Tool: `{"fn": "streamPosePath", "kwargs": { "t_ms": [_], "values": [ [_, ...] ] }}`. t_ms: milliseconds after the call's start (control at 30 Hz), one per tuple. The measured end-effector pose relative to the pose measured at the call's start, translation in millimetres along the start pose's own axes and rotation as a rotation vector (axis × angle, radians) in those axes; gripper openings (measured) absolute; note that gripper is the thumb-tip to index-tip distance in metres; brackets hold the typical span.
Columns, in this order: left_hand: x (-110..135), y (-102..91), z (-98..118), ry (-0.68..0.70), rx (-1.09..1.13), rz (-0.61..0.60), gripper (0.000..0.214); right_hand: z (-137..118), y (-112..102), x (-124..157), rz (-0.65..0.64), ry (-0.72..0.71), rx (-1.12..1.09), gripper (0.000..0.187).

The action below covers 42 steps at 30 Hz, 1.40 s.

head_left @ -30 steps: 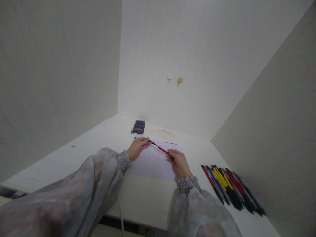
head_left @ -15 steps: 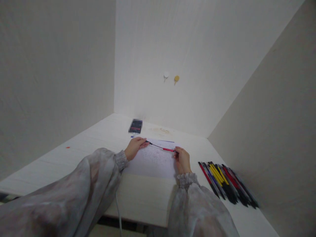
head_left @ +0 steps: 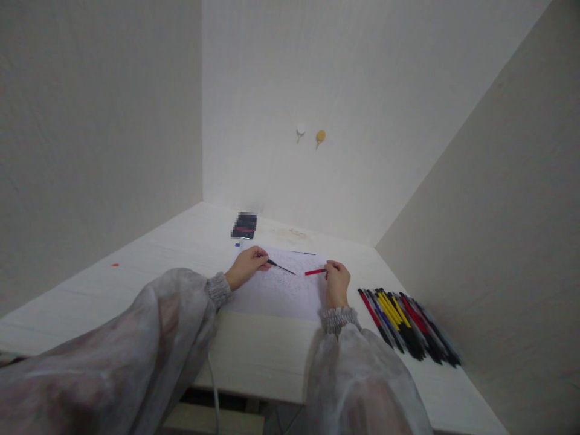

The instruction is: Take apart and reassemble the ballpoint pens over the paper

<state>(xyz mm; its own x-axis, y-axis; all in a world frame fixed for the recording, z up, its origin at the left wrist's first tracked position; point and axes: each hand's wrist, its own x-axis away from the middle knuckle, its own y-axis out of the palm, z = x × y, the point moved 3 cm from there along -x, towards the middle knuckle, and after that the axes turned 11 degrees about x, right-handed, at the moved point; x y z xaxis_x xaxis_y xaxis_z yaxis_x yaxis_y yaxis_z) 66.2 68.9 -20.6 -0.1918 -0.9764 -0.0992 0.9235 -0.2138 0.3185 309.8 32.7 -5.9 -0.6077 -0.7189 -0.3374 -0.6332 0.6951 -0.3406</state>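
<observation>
My left hand (head_left: 249, 264) pinches the black end piece of a pen, from which a thin dark refill (head_left: 284, 269) points to the right. In the fingers of my right hand (head_left: 337, 283) is a red pen barrel (head_left: 313, 272), its free end pointing left. A small gap separates the refill's tip from the barrel. Both pieces are held above a white sheet of paper (head_left: 276, 305) covered with fine grey marks. A thin dark blue stick-like piece (head_left: 302, 252) lies along the sheet's far edge.
Several red, yellow, blue and black pens (head_left: 405, 323) lie in a row at the right by the wall. A pixelated dark phone-like object (head_left: 244, 226) lies behind the paper. A small orange scrap (head_left: 115, 264) is at the left. A pale cable (head_left: 214, 386) hangs over the table's front edge.
The refill and the red barrel, joined in line half a second ago, are now apart. The barrel has tilted, its left end now lower. The whole view has shifted slightly.
</observation>
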Motion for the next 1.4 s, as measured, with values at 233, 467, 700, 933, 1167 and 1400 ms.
{"fn": "streamPosePath", "kwargs": {
  "t_ms": [233,467,700,933,1167,1400],
  "values": [
    [6.0,1.0,16.8,0.138,0.012,0.056,0.029,-12.8,-3.1,4.1,0.037,-0.034,0.002,0.017],
    [-0.1,-15.9,17.1,0.292,-0.221,0.215,0.038,-24.3,-8.3,7.8,0.096,-0.09,0.037,0.018],
    [1.1,-26.2,25.8,0.36,-0.637,0.39,0.033,-22.5,-8.3,8.0,0.103,-0.106,0.036,0.018],
    [10.9,-13.6,25.3,0.184,-1.058,0.187,0.036,-25.2,-9.7,7.9,0.116,-0.074,0.033,0.022],
    [14.3,-10.8,25.4,0.142,-1.169,0.14,0.031,-24.8,-9.0,7.5,0.074,-0.073,0.07,0.017],
    [15.6,-7.2,27.1,0.161,-1.159,0.073,0.021,-23.2,-3.2,12.3,-0.064,-0.157,0.42,0.008]
  ]
}}
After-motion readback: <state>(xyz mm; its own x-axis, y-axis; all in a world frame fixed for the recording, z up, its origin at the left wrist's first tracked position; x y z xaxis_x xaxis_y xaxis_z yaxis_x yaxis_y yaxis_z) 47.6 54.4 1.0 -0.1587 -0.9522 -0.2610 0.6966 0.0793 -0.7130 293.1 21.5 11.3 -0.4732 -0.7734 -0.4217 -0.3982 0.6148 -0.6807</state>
